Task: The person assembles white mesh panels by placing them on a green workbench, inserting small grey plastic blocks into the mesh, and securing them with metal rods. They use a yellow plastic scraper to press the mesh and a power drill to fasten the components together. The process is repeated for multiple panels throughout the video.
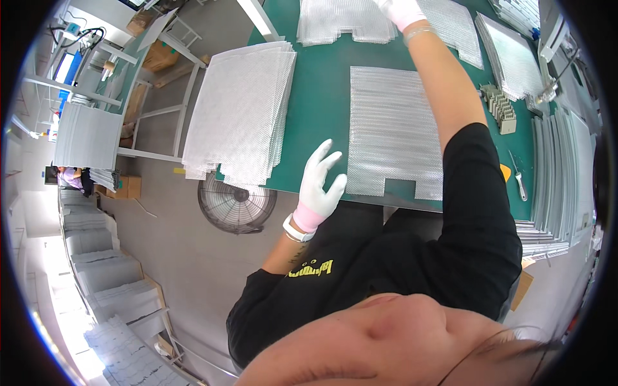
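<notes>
My left hand (321,190), in a white glove with a pink cuff, hovers at the near table edge. Its fingers are spread and hold nothing. Just right of it a silvery mesh sheet (393,128) with a notched near edge lies flat on the green table (315,116). My right arm stretches across this sheet to the far side. There my right hand (402,11), gloved the same way, is beside a far stack of mesh sheets (344,22). Its fingertips run out of the picture, so its grip is hidden.
A fanned stack of mesh sheets (238,109) overhangs the left table edge. More sheets (512,55) lie far right, near a row of beige clips (499,109) and a screwdriver-like tool (519,180). Panels (560,174) stand at right. A floor fan (237,202) is below left.
</notes>
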The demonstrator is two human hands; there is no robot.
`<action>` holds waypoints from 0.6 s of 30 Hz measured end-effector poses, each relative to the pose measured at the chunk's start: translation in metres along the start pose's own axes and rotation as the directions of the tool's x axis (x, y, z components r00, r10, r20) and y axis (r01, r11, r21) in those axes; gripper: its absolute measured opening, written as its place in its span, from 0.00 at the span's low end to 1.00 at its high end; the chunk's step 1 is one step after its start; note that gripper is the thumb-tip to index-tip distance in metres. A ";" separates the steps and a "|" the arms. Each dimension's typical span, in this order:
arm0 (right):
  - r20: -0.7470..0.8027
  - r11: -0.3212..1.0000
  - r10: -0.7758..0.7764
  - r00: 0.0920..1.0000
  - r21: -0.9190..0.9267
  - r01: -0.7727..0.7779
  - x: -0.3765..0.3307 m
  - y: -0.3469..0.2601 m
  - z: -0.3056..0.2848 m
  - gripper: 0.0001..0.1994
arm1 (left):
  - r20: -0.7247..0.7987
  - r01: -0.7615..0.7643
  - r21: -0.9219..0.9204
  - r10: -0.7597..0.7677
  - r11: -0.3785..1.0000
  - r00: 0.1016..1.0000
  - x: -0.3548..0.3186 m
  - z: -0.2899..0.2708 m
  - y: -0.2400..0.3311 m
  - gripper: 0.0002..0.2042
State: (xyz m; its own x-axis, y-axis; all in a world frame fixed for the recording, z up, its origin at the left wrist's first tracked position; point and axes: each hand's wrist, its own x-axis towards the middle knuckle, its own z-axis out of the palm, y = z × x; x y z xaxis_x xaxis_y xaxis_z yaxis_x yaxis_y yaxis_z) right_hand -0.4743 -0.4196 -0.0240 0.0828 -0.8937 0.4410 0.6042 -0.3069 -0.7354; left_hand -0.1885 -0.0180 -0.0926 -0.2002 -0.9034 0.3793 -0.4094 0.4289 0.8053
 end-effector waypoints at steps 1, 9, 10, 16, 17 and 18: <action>0.279 0.980 0.044 0.959 0.174 -0.096 -0.005 -0.015 0.000 0.25 | 0.020 0.015 -0.007 -0.015 1.000 1.000 -0.002 -0.001 -0.002 0.23; 0.194 0.620 -0.394 0.898 -0.665 0.416 -0.209 -0.120 0.010 0.20 | 0.079 0.162 -0.845 -0.180 0.510 0.980 0.021 0.002 -0.020 0.35; -0.059 0.961 -0.130 0.990 -0.252 0.111 -0.250 -0.132 0.013 0.20 | 0.109 0.145 -0.951 -0.143 0.273 0.984 0.029 0.002 -0.019 0.43; -0.216 0.738 -0.019 0.976 -0.662 -0.132 -0.421 -0.159 0.057 0.19 | 0.174 0.271 -0.854 -0.247 0.443 0.953 0.045 -0.002 0.025 0.44; -0.301 0.735 -0.023 0.953 -0.651 -0.189 -0.435 -0.157 0.067 0.18 | 0.128 0.296 -0.757 -0.312 0.583 0.942 0.043 0.001 0.034 0.43; -0.329 0.713 -0.023 0.944 -0.667 -0.215 -0.444 -0.154 0.076 0.18 | 0.116 0.360 -0.596 -0.366 0.718 0.923 0.040 0.006 0.041 0.42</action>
State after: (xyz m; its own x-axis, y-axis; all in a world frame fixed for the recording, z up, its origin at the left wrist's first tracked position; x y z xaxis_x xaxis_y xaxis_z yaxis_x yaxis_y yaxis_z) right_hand -0.5439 0.0495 -0.0681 -0.1962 -0.9444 0.2637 -0.1159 -0.2447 -0.9627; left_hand -0.2190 -0.0367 -0.0472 -0.1385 -0.9904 0.0023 0.1641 -0.0207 0.9862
